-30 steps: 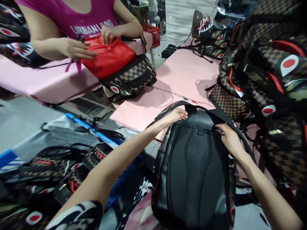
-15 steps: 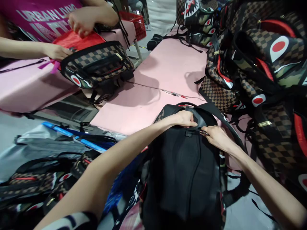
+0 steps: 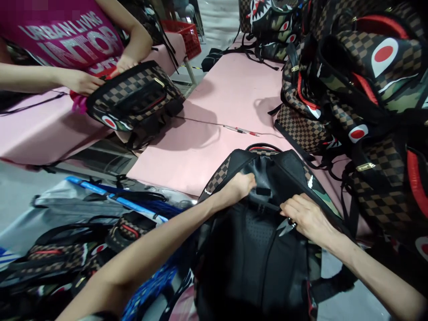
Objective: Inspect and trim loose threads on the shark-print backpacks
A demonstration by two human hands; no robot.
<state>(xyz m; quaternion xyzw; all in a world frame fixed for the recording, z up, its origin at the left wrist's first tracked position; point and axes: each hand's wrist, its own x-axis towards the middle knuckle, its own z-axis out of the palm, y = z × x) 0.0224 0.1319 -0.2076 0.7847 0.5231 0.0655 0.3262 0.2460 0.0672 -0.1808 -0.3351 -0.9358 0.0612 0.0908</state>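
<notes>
Pink sheeting is spread over the desk (image 3: 230, 93), whose right side is crowded by a heap of backpacks (image 3: 364, 89) in checkered and camouflage print. At the far left a checkered backpack (image 3: 133, 96) is held by a co-worker's hand (image 3: 80, 82). At the near edge of the desk a black backpack (image 3: 254, 254) is laid with its padded back panel upward. Its long axis is run straight away from the person, with the top end rested on the pink surface and the bottom hung off toward the body. Both hands are placed at that top end, just below the carry handle. The left hand (image 3: 239, 189) is reached in from the left on a long, stretched arm, its fingers closed on a fold of the black panel. The right hand (image 3: 306, 218), set slightly nearer the body, is curled shut around small metal snips (image 3: 286, 226), whose tips are pointed leftward along the seam between the hands.
</notes>
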